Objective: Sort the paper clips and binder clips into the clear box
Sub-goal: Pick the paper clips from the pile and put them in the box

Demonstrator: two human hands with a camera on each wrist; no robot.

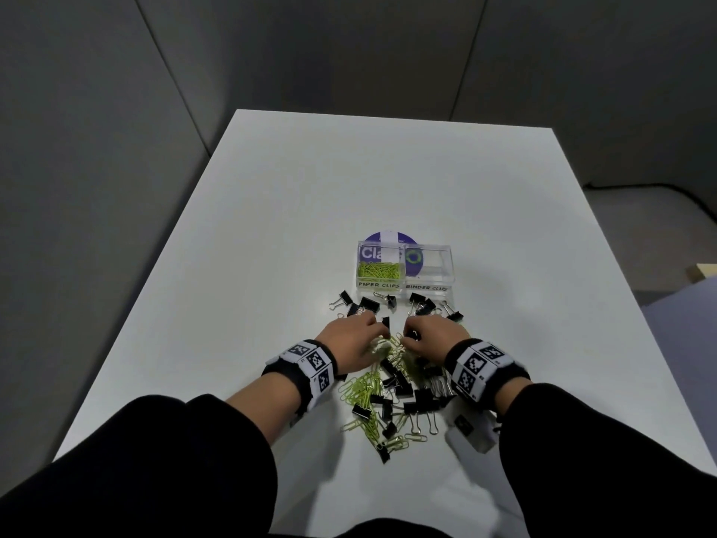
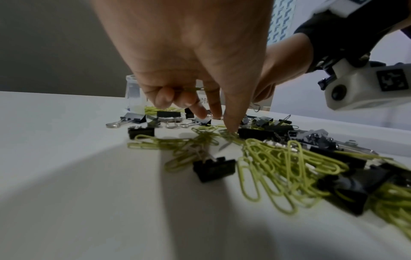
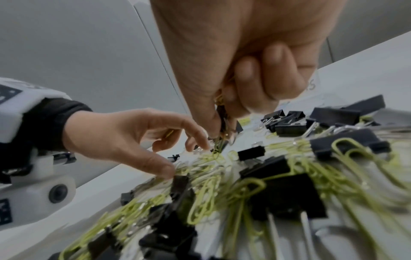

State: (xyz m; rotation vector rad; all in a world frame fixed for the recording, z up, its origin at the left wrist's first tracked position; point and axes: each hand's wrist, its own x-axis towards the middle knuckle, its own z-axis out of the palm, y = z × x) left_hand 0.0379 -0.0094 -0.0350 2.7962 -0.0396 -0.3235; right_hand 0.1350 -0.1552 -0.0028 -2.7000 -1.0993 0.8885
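**Things around the work**

A white table (image 1: 271,227) is standing before grey wall panels (image 1: 116,91). A purple round disc (image 1: 388,239) with white letters is lying on it at the far side. A black cable (image 1: 659,192) is running at the far right.

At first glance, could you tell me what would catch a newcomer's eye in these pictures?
The tangled heap of green paper clips and black binder clips on the white table, with the left hand and right hand picking at its far edge. Beyond stands the clear box: green clips fill its left compartment, the right looks empty.
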